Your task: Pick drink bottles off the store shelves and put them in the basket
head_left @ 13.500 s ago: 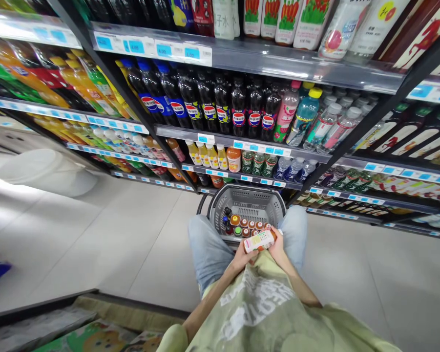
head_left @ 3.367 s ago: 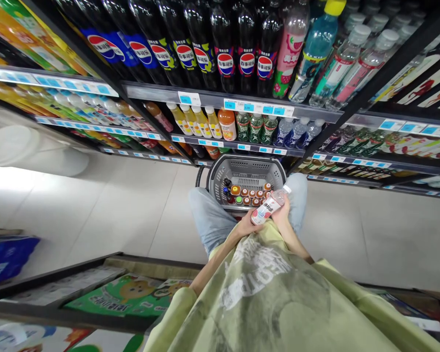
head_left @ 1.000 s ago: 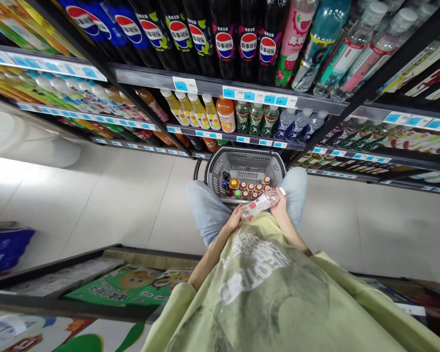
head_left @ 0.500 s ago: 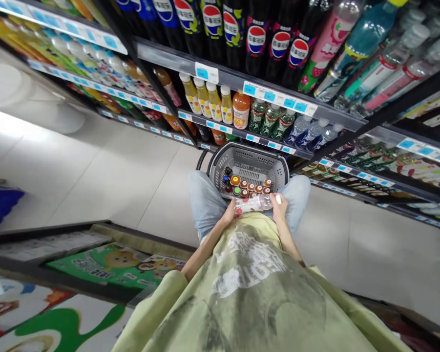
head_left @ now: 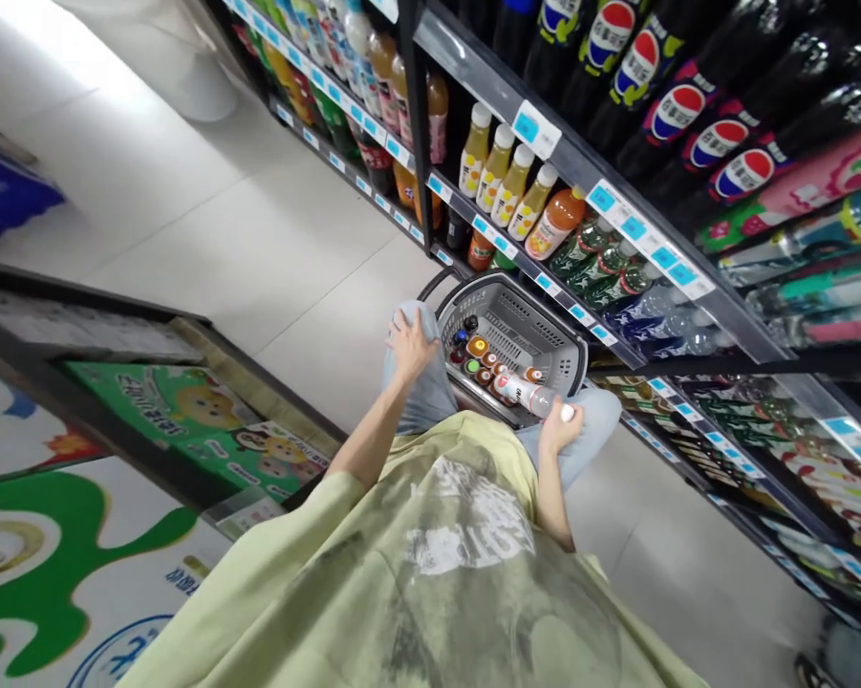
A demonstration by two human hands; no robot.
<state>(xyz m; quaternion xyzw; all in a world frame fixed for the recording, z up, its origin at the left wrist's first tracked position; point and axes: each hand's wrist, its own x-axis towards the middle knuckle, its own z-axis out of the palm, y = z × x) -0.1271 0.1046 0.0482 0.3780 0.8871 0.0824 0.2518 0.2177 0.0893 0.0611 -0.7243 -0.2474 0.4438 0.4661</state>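
My right hand [head_left: 562, 426] is closed around the neck of a clear plastic bottle [head_left: 525, 393] with a white cap and a white-and-red label. The bottle lies tilted over the near side of a grey shopping basket [head_left: 527, 311], its base pointing inward. Several small bottles [head_left: 478, 346] with orange, green, blue and dark caps stand in the basket below it. On my left knee rests my left hand [head_left: 410, 344], its fingers spread and holding nothing. The basket sits between my knees.
A drinks shelf [head_left: 487, 225] runs just beyond the basket, holding juice bottles [head_left: 497, 170] and cola bottles [head_left: 678, 113]. Green cartons [head_left: 186, 411] are stacked on a display at my left. Pale floor tiles [head_left: 293, 239] stretch to the left.
My left hand has let go of the bottle and moved onto my left knee. My right hand has brought the bottle's base forward over the basket. The view has rotated.
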